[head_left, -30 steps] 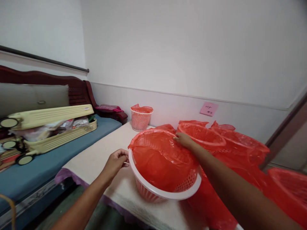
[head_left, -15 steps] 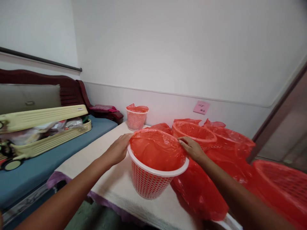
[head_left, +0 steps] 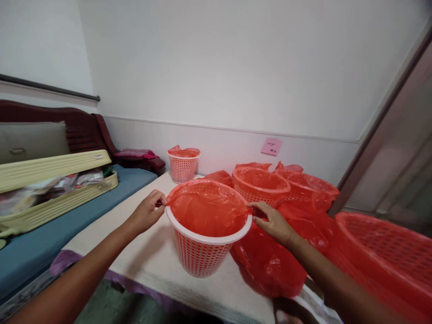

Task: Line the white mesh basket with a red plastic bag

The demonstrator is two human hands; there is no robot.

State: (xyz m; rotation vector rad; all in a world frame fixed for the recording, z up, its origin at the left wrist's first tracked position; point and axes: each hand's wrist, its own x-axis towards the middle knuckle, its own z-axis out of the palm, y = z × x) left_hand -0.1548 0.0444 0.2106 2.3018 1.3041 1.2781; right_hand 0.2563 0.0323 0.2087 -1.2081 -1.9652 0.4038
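A white perforated basket (head_left: 204,256) stands on the cream-covered table in front of me. Inside it lies a red plastic bag (head_left: 205,211), its far edge draped over the rim while the near rim shows bare white. At the rim's left side my left hand (head_left: 150,209) pinches the bag's edge between thumb and fingers. On the right side my right hand (head_left: 270,220) pinches the bag's edge the same way, pulling it taut across the opening.
A smaller lined basket (head_left: 183,167) stands at the back by the wall. Several red-bagged baskets (head_left: 261,182) crowd the right side. To the left, an open yellow suitcase (head_left: 57,198) lies on a blue bench (head_left: 135,177). A pink note (head_left: 272,146) is on the wall.
Both hands have gone from resting on the rim to pinching the bag's edge at each side. The view has shifted slightly to the right.
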